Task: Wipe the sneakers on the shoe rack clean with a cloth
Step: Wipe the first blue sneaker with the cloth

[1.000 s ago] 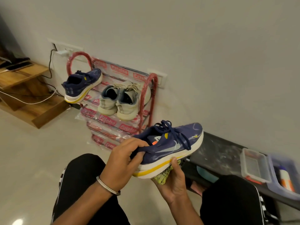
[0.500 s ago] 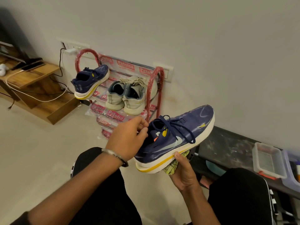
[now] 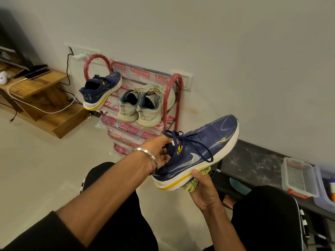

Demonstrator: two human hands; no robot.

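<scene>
Head cam: left hand [image 3: 159, 151] grips the navy sneaker [image 3: 197, 154] at its collar, up in the air. Right hand [image 3: 201, 189] clutches the yellow-green cloth [image 3: 190, 185] against its sole. Shoe rack [image 3: 170, 98] carries its mate [image 3: 101, 93] at the left edge.

Over the last 1 second the blue sneaker [image 3: 199, 151] got lifted up and toward the shoe rack [image 3: 170, 98], toe tipped higher; left hand [image 3: 159, 151] slid from over the collar to its heel side.

held sneaker [image 3: 199, 153] right of, before shoe rack [image 3: 170, 98] | cloth [image 3: 190, 185] under it | sneaker pair [image 3: 139, 109] on rack
</scene>
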